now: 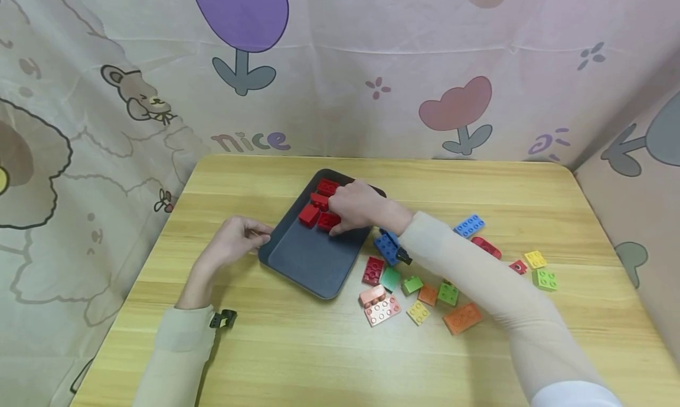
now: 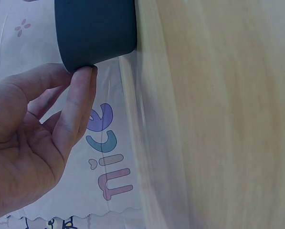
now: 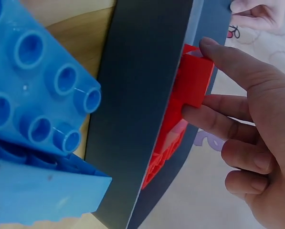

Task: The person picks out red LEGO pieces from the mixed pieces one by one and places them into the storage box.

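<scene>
A dark grey tray lies at an angle on the table, with several red bricks grouped in its far half. My left hand pinches the tray's rim at its left corner; the left wrist view shows thumb and fingertips at the tray's edge. My right hand reaches over the tray's right wall and pinches a red toy brick between thumb and fingers, low among the other red ones. Part of the red group is hidden behind this hand in the head view.
Right of the tray lie loose toy bricks: blue ones, a dark red one, green ones, orange ones, pink ones and yellow ones. A printed curtain hangs behind the wooden table.
</scene>
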{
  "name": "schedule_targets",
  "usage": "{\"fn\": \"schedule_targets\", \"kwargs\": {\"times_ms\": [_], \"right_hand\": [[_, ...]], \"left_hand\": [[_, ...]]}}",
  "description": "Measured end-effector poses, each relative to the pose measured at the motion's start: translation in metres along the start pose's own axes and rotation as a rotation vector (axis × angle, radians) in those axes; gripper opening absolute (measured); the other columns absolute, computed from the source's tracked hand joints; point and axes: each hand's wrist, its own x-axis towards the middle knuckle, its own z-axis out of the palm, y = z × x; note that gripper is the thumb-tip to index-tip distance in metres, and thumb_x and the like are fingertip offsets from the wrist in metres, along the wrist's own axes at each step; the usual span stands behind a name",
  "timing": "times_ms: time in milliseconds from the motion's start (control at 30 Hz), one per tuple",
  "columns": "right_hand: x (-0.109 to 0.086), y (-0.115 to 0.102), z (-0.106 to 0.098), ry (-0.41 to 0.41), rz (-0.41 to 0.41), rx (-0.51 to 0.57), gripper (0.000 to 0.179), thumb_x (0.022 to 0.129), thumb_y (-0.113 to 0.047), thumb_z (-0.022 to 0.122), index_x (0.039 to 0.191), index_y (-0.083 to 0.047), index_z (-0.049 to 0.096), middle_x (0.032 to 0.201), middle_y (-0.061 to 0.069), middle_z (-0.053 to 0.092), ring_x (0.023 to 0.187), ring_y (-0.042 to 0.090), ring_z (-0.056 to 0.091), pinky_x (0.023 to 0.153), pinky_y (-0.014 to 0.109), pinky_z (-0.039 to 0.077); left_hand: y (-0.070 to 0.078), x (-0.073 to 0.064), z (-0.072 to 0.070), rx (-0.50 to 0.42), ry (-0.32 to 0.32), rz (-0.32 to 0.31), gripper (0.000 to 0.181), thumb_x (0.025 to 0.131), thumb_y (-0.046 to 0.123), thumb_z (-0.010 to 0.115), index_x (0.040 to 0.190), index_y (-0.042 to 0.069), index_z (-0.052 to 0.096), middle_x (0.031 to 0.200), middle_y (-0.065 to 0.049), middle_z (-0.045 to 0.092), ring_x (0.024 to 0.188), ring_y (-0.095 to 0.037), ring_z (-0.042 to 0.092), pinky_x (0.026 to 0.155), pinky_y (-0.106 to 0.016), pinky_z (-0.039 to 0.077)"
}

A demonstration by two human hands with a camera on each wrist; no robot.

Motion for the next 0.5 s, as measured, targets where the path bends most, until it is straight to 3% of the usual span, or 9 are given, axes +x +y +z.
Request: {"fn": "schedule_targets", "kwargs": {"times_ms": [500], "right_hand": [[0.0094, -0.0035, 0.009, -0.043, 0.01, -0.014, 0.047, 0.088, -0.063, 0.078, 0.08, -0.017, 0.072, 0.072, -0.001, 0.071, 0.064, 0.013, 0.055, 0.054, 0.026, 0.039]], "left_hand": [[0.0002, 0.0007, 0.0002, -0.002, -0.002, -0.004, 0.022, 0.099, 0.001, 0.068, 0.119, -0.007, 0.076, 0.113, -0.026, 0.077, 0.084, -0.019, 0.074, 0.071, -0.032, 0.068]]}}
